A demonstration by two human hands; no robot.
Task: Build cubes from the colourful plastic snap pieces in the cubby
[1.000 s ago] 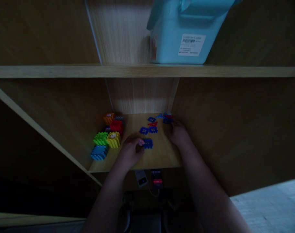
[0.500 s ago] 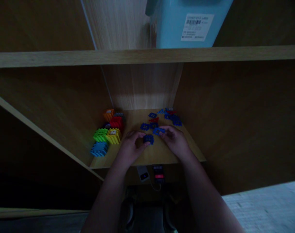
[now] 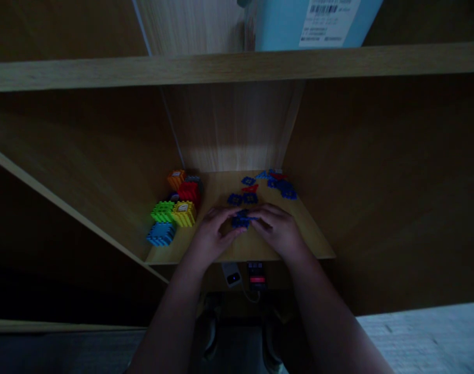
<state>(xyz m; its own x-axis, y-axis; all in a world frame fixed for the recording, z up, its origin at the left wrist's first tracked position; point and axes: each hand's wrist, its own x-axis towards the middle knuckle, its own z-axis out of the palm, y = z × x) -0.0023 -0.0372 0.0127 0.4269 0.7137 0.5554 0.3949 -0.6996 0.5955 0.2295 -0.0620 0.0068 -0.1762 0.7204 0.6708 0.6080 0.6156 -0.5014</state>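
Low in the cabinet, my left hand (image 3: 214, 232) is closed on a small stack of dark blue square building tiles (image 3: 240, 223) with notched edges. My right hand (image 3: 275, 224) pinches another blue tile (image 3: 242, 213), partly hidden by the fingers, against the top of that stack. Just behind the hands, two dark blue tiles (image 3: 235, 199) lie flat side by side. A red piece (image 3: 250, 188) rests behind them, and a single blue tile (image 3: 248, 181) lies farther back.
Sorted stacks stand at the left: yellow (image 3: 184, 213), green (image 3: 162, 211), light blue (image 3: 161, 234), red (image 3: 189, 192) and orange (image 3: 176, 179). A mixed pile of blue tiles (image 3: 287, 188) lies at the right wall. Overhead, an upper shelf edge (image 3: 221, 68) holds a light blue bin (image 3: 278, 28).
My right hand has brought its blue tile left and down onto the stack in my left hand. The camera view has tilted slightly downward.
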